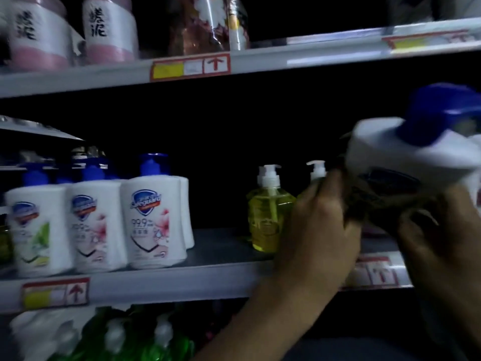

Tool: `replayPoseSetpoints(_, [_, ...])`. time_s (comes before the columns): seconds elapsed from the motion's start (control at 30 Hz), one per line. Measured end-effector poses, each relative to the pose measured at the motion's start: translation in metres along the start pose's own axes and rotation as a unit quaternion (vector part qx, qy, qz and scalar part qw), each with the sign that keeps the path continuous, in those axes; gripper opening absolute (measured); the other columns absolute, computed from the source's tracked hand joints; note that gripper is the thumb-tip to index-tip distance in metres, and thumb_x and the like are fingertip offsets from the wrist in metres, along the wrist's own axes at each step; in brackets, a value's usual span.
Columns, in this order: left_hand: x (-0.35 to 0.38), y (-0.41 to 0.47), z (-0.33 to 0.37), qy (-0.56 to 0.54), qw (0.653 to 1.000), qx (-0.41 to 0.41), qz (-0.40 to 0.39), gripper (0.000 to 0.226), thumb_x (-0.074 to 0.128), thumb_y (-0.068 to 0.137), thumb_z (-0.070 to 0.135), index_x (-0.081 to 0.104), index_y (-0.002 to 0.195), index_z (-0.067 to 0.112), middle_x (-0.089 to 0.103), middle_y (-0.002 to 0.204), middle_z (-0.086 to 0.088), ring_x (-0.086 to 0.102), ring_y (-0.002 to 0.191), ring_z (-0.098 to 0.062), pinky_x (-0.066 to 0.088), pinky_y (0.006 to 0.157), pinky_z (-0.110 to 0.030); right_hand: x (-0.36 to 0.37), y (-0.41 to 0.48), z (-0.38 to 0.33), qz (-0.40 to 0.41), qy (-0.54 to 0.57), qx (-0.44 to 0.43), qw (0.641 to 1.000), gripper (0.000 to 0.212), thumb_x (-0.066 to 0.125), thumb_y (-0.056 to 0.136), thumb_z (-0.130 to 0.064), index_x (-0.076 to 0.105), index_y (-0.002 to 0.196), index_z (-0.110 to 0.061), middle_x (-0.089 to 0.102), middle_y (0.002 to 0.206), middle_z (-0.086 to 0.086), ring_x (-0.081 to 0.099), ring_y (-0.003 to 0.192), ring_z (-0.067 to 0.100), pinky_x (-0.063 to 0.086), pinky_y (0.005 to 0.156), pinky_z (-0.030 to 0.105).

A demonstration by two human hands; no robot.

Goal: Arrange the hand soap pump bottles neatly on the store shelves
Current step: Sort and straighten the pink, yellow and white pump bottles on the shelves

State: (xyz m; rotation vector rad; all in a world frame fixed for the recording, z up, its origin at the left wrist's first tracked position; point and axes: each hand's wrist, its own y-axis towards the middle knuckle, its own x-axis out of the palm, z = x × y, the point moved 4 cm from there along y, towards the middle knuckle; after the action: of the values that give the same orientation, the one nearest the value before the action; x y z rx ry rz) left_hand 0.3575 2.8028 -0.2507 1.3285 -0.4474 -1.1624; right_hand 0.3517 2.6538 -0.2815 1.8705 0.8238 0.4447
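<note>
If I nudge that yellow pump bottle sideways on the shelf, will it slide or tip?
Yellow pump bottle looks nearly full, so probably heavy; pushed low it should slide. Pushed at its tall pump, it may tip.

A clear yellow bottle (268,217) with a white pump stands upright on the middle shelf (213,246), near its front edge. Just behind it to the right a second white pump (316,169) shows, its body mostly hidden. Well left of the yellow bottle, across a bare stretch of shelf, white bottles with blue pumps stand upright, labels forward, packed side by side: a pink-flower bottle (153,220) nearest, a second pink one (96,225), then a green-leaf bottle (36,230), with more white bottles (188,209) behind. Up and right of the yellow bottle, a blurred white bottle (390,144) with a blue pump is tilted, gripped by the left hand (322,225) and right hand (442,243).
</note>
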Motion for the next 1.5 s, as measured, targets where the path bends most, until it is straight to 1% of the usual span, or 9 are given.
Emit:
replayPoseSetpoints(0.1, [-0.052, -0.010, -0.020, 0.011, 0.998, -0.058, 0.010, 0.047, 0.059, 0.084, 0.005, 0.054, 0.126, 0.025, 0.068, 0.108, 0.004, 0.061, 0.095, -0.012, 0.045, 0.074, -0.013, 0.040, -0.002, -0.056, -0.028, 0.020, -0.043, 0.998, 0.043, 0.059, 0.077, 0.005, 0.041, 0.101, -0.025, 0.060, 0.098, 0.009, 0.062, 0.087, 0.029, 0.051, 0.071, 0.038])
replayPoseSetpoints(0.2, [-0.093, -0.019, -0.052, 0.063, 0.989, -0.130, -0.010, 0.051, 0.051, 0.090, 0.010, 0.043, 0.134, 0.033, 0.068, 0.099, -0.001, 0.064, 0.085, -0.015, 0.047, 0.064, -0.016, 0.093, -0.010, -0.092, -0.067, 0.072, 0.009, 0.995, 0.056, 0.068, 0.069, 0.009, 0.040, 0.105, -0.024, 0.059, 0.099, 0.001, 0.056, 0.085, 0.016, 0.040, 0.061, 0.007])
replayPoseSetpoints(0.27, [-0.111, -0.023, -0.068, 0.096, 0.982, -0.160, -0.038, 0.055, 0.048, 0.093, 0.011, 0.034, 0.141, 0.036, 0.066, 0.092, -0.001, 0.063, 0.076, -0.013, 0.040, 0.054, -0.008, 0.125, -0.020, -0.106, -0.091, 0.121, 0.059, 0.987, 0.051, 0.068, 0.073, 0.008, 0.040, 0.105, -0.021, 0.057, 0.100, -0.002, 0.053, 0.079, 0.004, 0.038, 0.056, 0.001])
replayPoseSetpoints(0.47, [-0.127, -0.031, -0.105, 0.127, 0.950, -0.258, -0.119, 0.045, 0.048, 0.090, 0.008, 0.041, 0.131, 0.023, 0.065, 0.115, -0.004, 0.064, 0.097, -0.020, 0.053, 0.082, -0.031, 0.180, -0.025, -0.100, -0.197, 0.097, 0.154, 0.963, 0.047, 0.065, 0.075, 0.005, 0.043, 0.111, -0.014, 0.060, 0.104, 0.002, 0.057, 0.091, 0.016, 0.043, 0.055, 0.011])
replayPoseSetpoints(0.67, [-0.122, -0.037, -0.125, 0.137, 0.942, -0.270, -0.144, 0.023, 0.048, 0.087, 0.012, 0.053, 0.108, 0.021, 0.066, 0.100, -0.002, 0.066, 0.076, -0.025, 0.057, 0.070, -0.038, 0.201, -0.021, -0.088, -0.259, 0.023, 0.195, 0.946, 0.045, 0.063, 0.078, 0.003, 0.034, 0.111, -0.004, 0.062, 0.114, 0.020, 0.063, 0.100, 0.035, 0.057, 0.077, 0.048])
replayPoseSetpoints(1.0, [-0.126, -0.045, -0.128, 0.141, 0.948, -0.244, -0.149, 0.020, 0.043, 0.094, 0.018, 0.052, 0.112, 0.015, 0.067, 0.093, -0.008, 0.067, 0.073, -0.025, 0.058, 0.073, -0.040, 0.219, -0.001, -0.075, -0.398, -0.063, 0.220, 0.888, 0.055, 0.055, 0.088, -0.001, 0.023, 0.133, 0.001, 0.055, 0.122, 0.021, 0.054, 0.115, 0.032, 0.050, 0.095, 0.044])
replayPoseSetpoints(1.17, [-0.131, -0.055, -0.111, 0.135, 0.948, -0.245, -0.155, 0.039, 0.042, 0.095, 0.016, 0.045, 0.134, 0.018, 0.067, 0.103, -0.011, 0.066, 0.080, -0.027, 0.054, 0.079, -0.040, 0.217, -0.013, -0.068, -0.410, -0.122, 0.140, 0.893, 0.051, 0.064, 0.078, -0.026, 0.046, 0.123, -0.009, 0.063, 0.115, 0.012, 0.061, 0.108, 0.032, 0.052, 0.089, 0.043])
replayPoseSetpoints(1.3, [-0.133, -0.075, -0.096, 0.214, 0.961, -0.128, -0.118, 0.042, 0.046, 0.090, 0.009, 0.049, 0.132, 0.015, 0.060, 0.121, -0.012, 0.059, 0.105, -0.034, 0.049, 0.089, -0.043, 0.166, -0.049, -0.093, -0.306, -0.264, -0.066, 0.913, 0.032, 0.052, 0.076, -0.007, 0.059, 0.107, -0.008, 0.062, 0.108, 0.021, 0.060, 0.095, 0.043, 0.050, 0.071, 0.039])
replayPoseSetpoints(1.5, [-0.092, -0.173, -0.084, 0.251, 0.957, -0.012, -0.144, 0.016, 0.044, 0.086, 0.010, 0.060, 0.089, 0.010, 0.057, 0.087, -0.014, 0.057, 0.065, -0.041, 0.048, 0.054, -0.048, 0.098, -0.159, -0.072, -0.227, -0.293, -0.154, 0.916, 0.016, 0.048, 0.081, -0.012, 0.062, 0.090, -0.009, 0.060, 0.094, 0.016, 0.055, 0.083, 0.040, 0.037, 0.060, 0.042])
